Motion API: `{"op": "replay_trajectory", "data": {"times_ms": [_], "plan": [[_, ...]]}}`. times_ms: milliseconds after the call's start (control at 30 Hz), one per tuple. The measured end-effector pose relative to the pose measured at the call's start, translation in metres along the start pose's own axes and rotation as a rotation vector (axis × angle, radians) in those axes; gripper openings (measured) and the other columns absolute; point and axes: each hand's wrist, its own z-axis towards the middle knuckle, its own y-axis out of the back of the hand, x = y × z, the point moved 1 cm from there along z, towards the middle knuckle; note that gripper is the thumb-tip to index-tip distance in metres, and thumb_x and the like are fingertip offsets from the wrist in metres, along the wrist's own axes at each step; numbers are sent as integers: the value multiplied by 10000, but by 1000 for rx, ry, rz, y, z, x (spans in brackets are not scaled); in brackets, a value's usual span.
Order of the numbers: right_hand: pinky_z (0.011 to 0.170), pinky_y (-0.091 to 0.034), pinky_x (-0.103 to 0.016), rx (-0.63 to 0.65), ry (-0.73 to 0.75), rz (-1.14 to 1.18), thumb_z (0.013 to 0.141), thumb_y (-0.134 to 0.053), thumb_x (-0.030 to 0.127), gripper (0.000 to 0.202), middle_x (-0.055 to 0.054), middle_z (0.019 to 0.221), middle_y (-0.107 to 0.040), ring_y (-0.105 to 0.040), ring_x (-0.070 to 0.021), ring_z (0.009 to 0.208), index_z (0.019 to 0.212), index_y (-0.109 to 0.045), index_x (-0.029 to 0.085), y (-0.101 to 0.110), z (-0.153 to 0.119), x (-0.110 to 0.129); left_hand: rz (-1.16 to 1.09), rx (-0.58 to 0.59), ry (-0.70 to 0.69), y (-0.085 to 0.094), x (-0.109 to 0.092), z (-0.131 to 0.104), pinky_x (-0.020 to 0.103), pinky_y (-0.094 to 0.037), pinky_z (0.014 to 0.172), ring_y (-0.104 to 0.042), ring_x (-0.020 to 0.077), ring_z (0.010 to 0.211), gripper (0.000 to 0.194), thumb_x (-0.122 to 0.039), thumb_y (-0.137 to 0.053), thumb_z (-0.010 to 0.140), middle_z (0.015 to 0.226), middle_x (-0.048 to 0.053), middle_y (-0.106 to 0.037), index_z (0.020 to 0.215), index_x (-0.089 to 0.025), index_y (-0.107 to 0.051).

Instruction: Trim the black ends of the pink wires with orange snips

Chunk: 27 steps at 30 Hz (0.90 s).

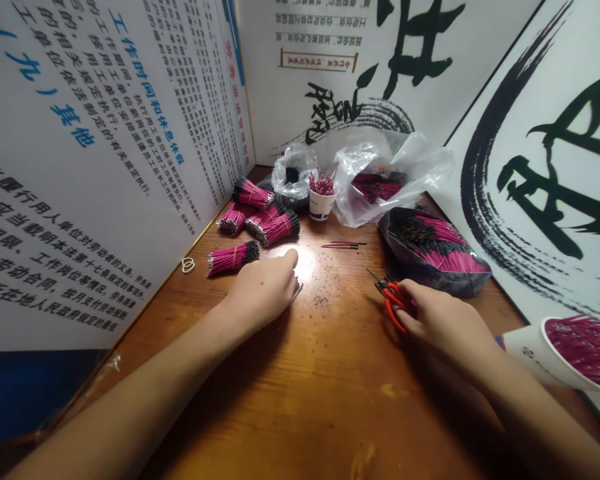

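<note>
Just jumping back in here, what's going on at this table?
A person's right hand holds orange-handled cutters over the table. The left hand is curled low, with thin tips showing by its fingers; the rest is hidden. A few loose wires lie ahead, between the hands. Banded pink-and-black bundles sit at the left, and a paper cup of wires stands behind.

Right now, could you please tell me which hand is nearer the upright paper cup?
Left: the left hand is in front and left of the cup; the right hand is farther right.
</note>
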Motion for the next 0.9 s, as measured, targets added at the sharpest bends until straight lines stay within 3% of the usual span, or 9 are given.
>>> {"op": "replay_trajectory", "data": {"times_ms": [233,667,900], "plan": [[551,-314,-258,-11,-33,22,834,-539,324,94,-6,810,-698,-664,-205,726,824,-503,238,-6,1,3,169,55,18,0,4,1,338,-406,580,-681,285,760,176,-232,-349,932,872,104,-713,954,-189,-518],[547,-297,-275,39,-115,-93,877,-495,373,147,-19,874,-697,-680,-241,798,832,-482,235,-3,2,4,128,-37,-65,-4,5,2,348,-458,656,-670,265,915,189,-175,-387,938,1077,92,-683,1065,-189,-526],[572,-339,-267,47,0,36,859,-521,310,74,6,851,-698,-665,-198,769,846,-533,238,-7,1,3,103,-61,-53,-3,8,4,332,-422,623,-642,240,870,211,-202,-355,962,1032,74,-655,1073,-188,-535]]}}
